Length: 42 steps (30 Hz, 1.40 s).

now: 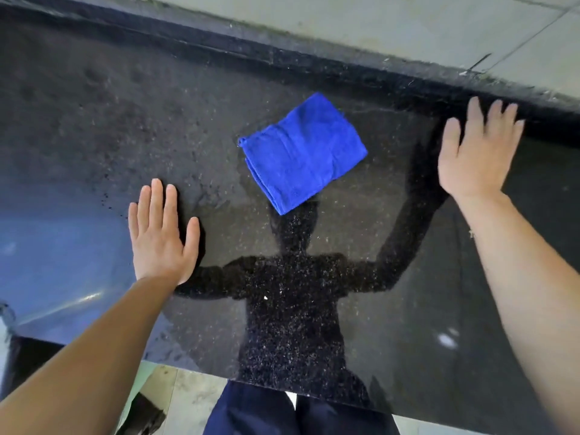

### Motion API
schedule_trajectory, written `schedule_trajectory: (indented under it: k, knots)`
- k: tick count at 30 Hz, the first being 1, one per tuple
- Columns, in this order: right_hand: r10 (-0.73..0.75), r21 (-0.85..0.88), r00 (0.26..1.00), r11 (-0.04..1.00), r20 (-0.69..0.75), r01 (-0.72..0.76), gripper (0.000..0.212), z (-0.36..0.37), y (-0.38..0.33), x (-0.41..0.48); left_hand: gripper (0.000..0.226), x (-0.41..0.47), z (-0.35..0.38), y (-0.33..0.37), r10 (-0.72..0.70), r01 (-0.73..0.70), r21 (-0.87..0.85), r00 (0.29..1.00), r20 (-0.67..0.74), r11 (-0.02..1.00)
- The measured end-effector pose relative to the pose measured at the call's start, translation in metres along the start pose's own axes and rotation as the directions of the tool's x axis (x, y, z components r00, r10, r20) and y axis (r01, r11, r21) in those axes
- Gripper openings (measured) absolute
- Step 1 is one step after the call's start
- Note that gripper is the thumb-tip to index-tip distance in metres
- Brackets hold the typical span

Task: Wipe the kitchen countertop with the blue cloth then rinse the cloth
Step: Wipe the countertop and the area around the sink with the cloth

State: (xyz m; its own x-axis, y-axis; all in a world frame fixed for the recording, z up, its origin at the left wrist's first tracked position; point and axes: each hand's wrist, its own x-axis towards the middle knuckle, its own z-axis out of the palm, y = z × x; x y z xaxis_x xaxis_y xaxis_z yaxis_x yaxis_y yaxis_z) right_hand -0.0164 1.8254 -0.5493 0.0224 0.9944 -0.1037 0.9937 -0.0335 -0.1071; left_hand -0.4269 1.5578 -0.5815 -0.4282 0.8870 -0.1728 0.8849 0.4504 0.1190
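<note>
A folded blue cloth (301,150) lies flat on the dark speckled countertop (110,127), near the middle and towards the back. My left hand (161,235) is spread flat, palm down, on the counter to the left of and nearer than the cloth, not touching it. To the right of the cloth, my right hand (477,152) is held with straight fingers, slightly blurred, over the counter near its raised back edge. Neither hand holds anything.
A raised dark ledge (314,58) runs along the back of the counter, with a pale tiled wall (376,23) behind it. The counter's front edge (194,367) lies near my legs, with light floor below. The glossy top reflects my silhouette.
</note>
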Motion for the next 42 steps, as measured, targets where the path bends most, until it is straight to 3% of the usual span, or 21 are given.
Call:
schedule_trajectory:
  k: [4, 6, 9, 11, 16, 19, 21, 23, 26, 28, 30, 31, 33, 35, 39, 42]
  knots:
    - [-0.21, 0.085, 0.978, 0.974, 0.015, 0.208, 0.068, 0.022, -0.084, -0.02, 0.07, 0.001, 0.0, 0.001, 0.004, -0.004, -0.002, 1.0, -0.015, 1.0]
    - [-0.225, 0.128, 0.974, 0.967, 0.033, 0.219, 0.072, 0.03, -0.113, -0.028, 0.071, 0.002, 0.0, 0.001, 0.013, -0.013, -0.008, 1.0, -0.027, 1.0]
    - [-0.171, 0.173, 0.985, 0.971, 0.009, 0.167, 0.072, 0.033, -0.132, -0.031, 0.07, 0.003, 0.001, 0.0, 0.024, -0.025, -0.012, 0.999, -0.042, 1.0]
    - [-0.146, 0.174, 0.989, 0.974, 0.001, 0.144, 0.058, 0.031, -0.138, -0.028, 0.07, 0.002, 0.002, -0.001, 0.03, -0.031, -0.01, 0.998, -0.051, 0.999]
    - [-0.073, 0.343, 0.963, 0.939, 0.258, -0.021, 0.036, 0.015, -0.152, -0.018, 0.07, 0.001, 0.002, 0.0, 0.028, -0.029, -0.003, 0.999, -0.039, 1.0]
    - [-0.028, 0.496, 0.962, 0.861, 0.27, -0.114, 0.027, -0.001, -0.156, -0.021, 0.071, 0.001, 0.001, 0.001, 0.025, -0.025, 0.0, 0.999, -0.027, 1.0]
    - [-0.053, 0.536, 0.988, 0.844, 0.144, -0.033, 0.023, -0.013, -0.167, -0.037, 0.071, 0.001, 0.0, 0.001, 0.025, -0.025, 0.002, 1.0, -0.015, 1.0]
    - [-0.193, 0.57, 0.978, 0.813, 0.075, 0.116, 0.024, -0.022, -0.182, -0.061, 0.072, 0.001, -0.001, 0.0, 0.027, -0.027, 0.004, 1.0, -0.005, 1.0]
    - [-0.377, 0.604, 0.911, 0.769, 0.165, 0.209, 0.04, -0.018, -0.199, -0.093, 0.073, 0.0, -0.002, 0.0, 0.029, -0.029, -0.007, 1.0, 0.003, 1.0]
    - [-0.381, 0.585, 0.92, 0.769, 0.096, 0.258, 0.036, -0.004, -0.2, -0.098, 0.074, 0.0, -0.002, 0.0, 0.03, -0.03, -0.012, 1.0, 0.009, 0.999]
    - [-0.443, 0.418, 0.894, 0.802, -0.063, 0.427, 0.036, 0.014, -0.2, -0.098, 0.074, 0.0, -0.002, 0.001, 0.032, -0.032, -0.014, 0.999, 0.012, 0.999]
    - [-0.504, 0.294, 0.861, 0.814, -0.069, 0.501, 0.044, 0.024, -0.203, -0.099, 0.074, 0.001, -0.001, 0.001, 0.034, -0.034, -0.014, 0.999, 0.014, 0.999]
    - [-0.601, 0.088, 0.798, 0.798, 0.054, 0.596, 0.059, 0.046, -0.215, -0.105, 0.074, 0.001, -0.001, -0.001, 0.034, -0.034, -0.012, 0.999, 0.014, 0.999]
    - [-0.601, 0.006, 0.787, 0.796, 0.139, 0.606, 0.064, 0.057, -0.222, -0.111, 0.075, 0.001, -0.001, -0.001, 0.036, -0.035, -0.013, 0.999, 0.013, 0.999]
    - [-0.608, 0.029, 0.772, 0.789, 0.184, 0.614, 0.062, 0.052, -0.197, -0.097, 0.076, -0.001, -0.001, -0.003, 0.041, -0.041, -0.004, 0.999, 0.016, 0.999]
    - [-0.391, 0.008, 0.91, 0.919, 0.14, 0.394, 0.063, 0.044, -0.156, -0.071, 0.076, -0.002, -0.001, -0.003, 0.051, -0.051, -0.007, 0.999, 0.018, 0.999]
